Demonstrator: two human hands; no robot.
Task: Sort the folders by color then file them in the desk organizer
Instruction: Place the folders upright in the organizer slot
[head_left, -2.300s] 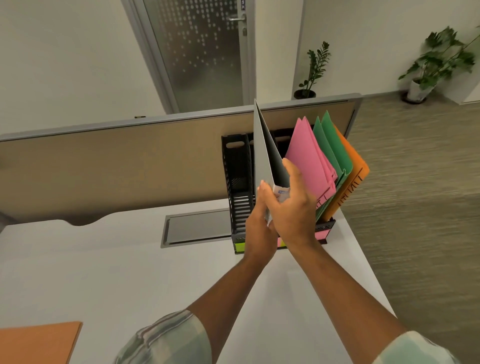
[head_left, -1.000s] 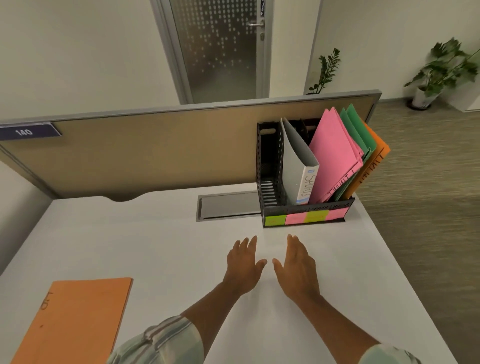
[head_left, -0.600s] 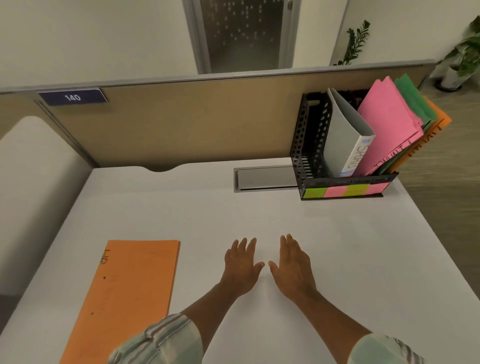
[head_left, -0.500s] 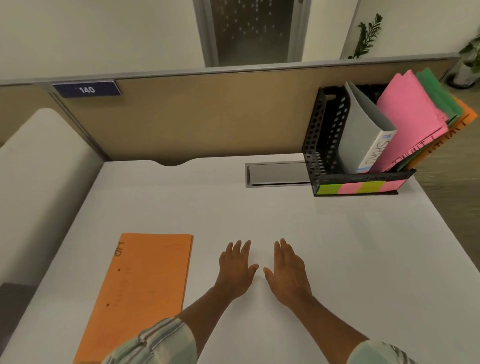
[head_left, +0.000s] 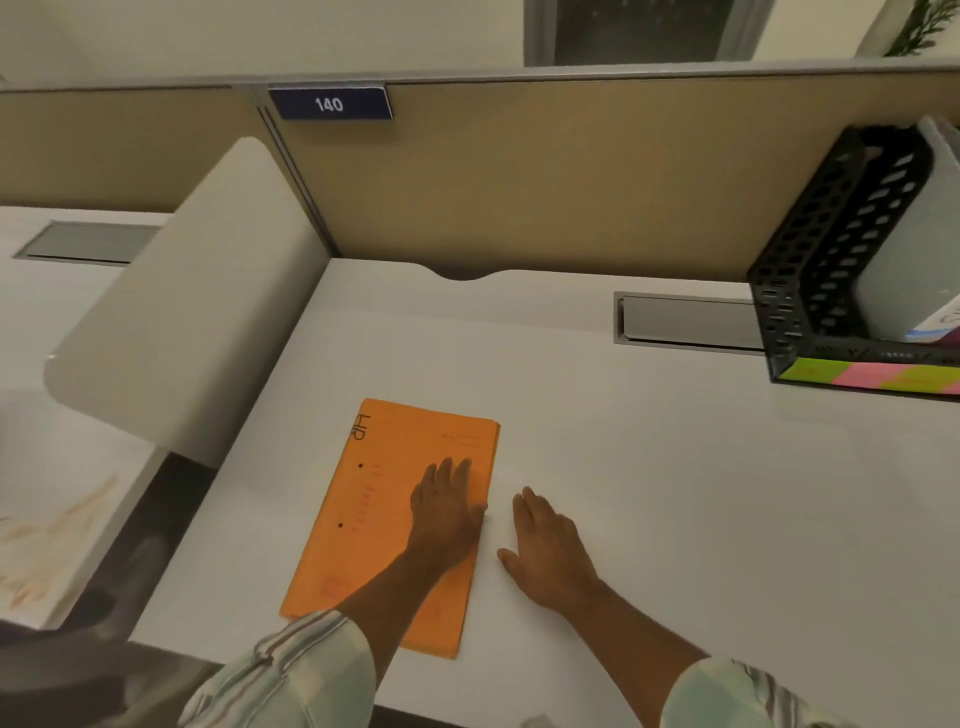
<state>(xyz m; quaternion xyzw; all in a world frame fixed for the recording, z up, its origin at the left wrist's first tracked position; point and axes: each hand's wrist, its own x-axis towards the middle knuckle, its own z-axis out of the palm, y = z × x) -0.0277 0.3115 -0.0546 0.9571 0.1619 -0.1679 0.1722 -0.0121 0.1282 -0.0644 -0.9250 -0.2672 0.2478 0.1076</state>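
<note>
An orange folder (head_left: 379, 519) marked "HR" lies flat on the white desk (head_left: 675, 467), near its front left. My left hand (head_left: 447, 512) rests palm down on the folder's right half, fingers spread. My right hand (head_left: 550, 551) hovers flat over the bare desk just right of the folder, holding nothing. The black desk organizer (head_left: 810, 270) stands at the far right against the partition, with a grey folder (head_left: 914, 249) in it; its other folders are cut off by the frame edge. Coloured labels (head_left: 872, 376) line its front.
A tan partition (head_left: 545, 182) with a blue "140" plate (head_left: 329, 104) closes the back. A grey cable hatch (head_left: 685, 319) sits left of the organizer. A white side divider (head_left: 192, 296) borders the desk's left edge, with a neighbouring desk beyond.
After the grey folder went into the organizer, both hands drew back to the desk. The view swung left, and my left hand moved onto the orange folder.
</note>
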